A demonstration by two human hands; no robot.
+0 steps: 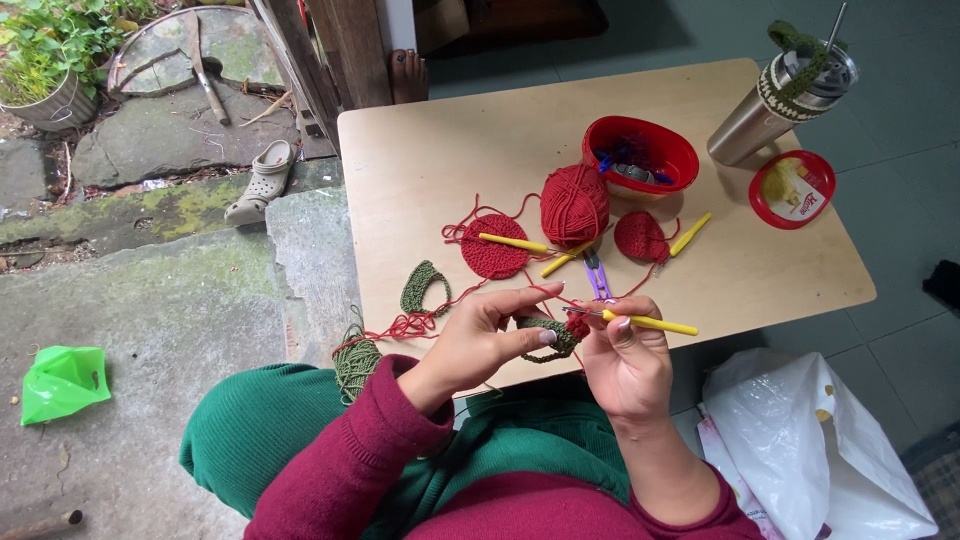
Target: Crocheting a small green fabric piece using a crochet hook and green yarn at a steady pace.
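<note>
The left hand pinches a small green crochet piece between thumb and fingers, just left of the right hand. The right hand grips a yellow hook, its long axis pointing left into the piece, both held above the near edge of the surface.

Surface: pale wooden table | On it: red yarn ball, red crocheted disc, smaller red piece, green crocheted arc, red oval bowl, steel tumbler, red lid, yellow-handled hooks, purple scissors.
</note>
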